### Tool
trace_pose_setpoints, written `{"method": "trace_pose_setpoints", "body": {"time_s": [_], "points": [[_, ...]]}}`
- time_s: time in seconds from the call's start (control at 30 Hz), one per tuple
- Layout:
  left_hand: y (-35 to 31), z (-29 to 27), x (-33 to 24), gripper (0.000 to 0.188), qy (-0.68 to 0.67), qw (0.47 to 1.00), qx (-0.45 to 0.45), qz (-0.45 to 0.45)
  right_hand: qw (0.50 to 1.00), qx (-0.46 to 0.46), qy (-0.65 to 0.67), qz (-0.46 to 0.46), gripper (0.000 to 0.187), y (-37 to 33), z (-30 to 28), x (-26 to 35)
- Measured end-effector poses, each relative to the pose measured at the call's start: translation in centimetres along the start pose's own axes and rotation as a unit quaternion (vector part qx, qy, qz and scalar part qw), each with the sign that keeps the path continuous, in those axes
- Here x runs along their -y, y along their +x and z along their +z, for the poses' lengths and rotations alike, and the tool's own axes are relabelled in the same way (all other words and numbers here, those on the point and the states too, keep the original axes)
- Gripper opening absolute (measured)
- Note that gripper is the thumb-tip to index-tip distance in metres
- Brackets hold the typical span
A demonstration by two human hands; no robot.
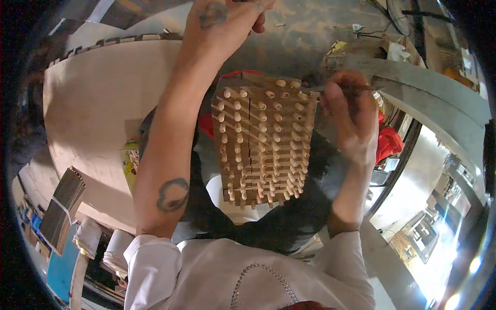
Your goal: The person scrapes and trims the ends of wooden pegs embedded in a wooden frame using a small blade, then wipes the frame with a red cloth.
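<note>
A wooden block [244, 150] studded with rows of short, pale wooden pegs [262, 118] stands between my knees. My right hand [352, 116] is just off the block's far right corner. Its fingers are curled together, slightly blurred, around something thin and dark that I cannot make out. My left forearm stretches along the block's left side and past its far end. The picture's upper edge cuts off my left hand [250, 10]; a few bent fingertips show, and what they hold, if anything, is hidden.
At my left is a large, pale curved panel [108, 124], with a strapped bundle of thin boards [61, 209] and white rolls [89, 236] nearer. A grey curved ledge [434, 85] and red cloth [388, 145] are on the right. Cables [390, 18] lie at the far right.
</note>
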State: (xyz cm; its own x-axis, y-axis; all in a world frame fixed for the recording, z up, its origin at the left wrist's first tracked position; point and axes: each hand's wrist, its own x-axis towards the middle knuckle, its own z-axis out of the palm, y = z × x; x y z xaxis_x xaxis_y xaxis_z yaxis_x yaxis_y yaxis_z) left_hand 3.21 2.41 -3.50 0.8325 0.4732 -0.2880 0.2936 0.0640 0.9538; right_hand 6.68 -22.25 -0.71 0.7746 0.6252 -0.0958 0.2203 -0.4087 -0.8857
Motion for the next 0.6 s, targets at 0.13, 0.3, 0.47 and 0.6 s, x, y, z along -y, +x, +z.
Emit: {"method": "trace_pose_setpoints", "body": {"time_s": [0.13,0.3,0.47,0.6], "points": [[-0.1,-0.1,-0.1,0.032,-0.028,1.0,0.0,0.011,0.999,0.002,-0.02,0.048,0.01,0.2,-0.4,0.1],[-0.3,-0.5,-0.7,0.034,-0.033,0.999,-0.007,-0.019,0.995,-0.032,-0.088,0.023,0.009,0.2,-1.3,0.2],[-1.1,-0.5,-1.1,0.036,-0.097,0.995,-0.004,0.001,0.989,0.017,-0.145,-0.021,0.014,0.5,-1.8,0.2],[-0.8,-0.6,-1.0,0.037,0.008,0.999,-0.025,-0.032,0.984,0.04,-0.153,-0.087,0.014,1.0,-1.3,0.1]]}}
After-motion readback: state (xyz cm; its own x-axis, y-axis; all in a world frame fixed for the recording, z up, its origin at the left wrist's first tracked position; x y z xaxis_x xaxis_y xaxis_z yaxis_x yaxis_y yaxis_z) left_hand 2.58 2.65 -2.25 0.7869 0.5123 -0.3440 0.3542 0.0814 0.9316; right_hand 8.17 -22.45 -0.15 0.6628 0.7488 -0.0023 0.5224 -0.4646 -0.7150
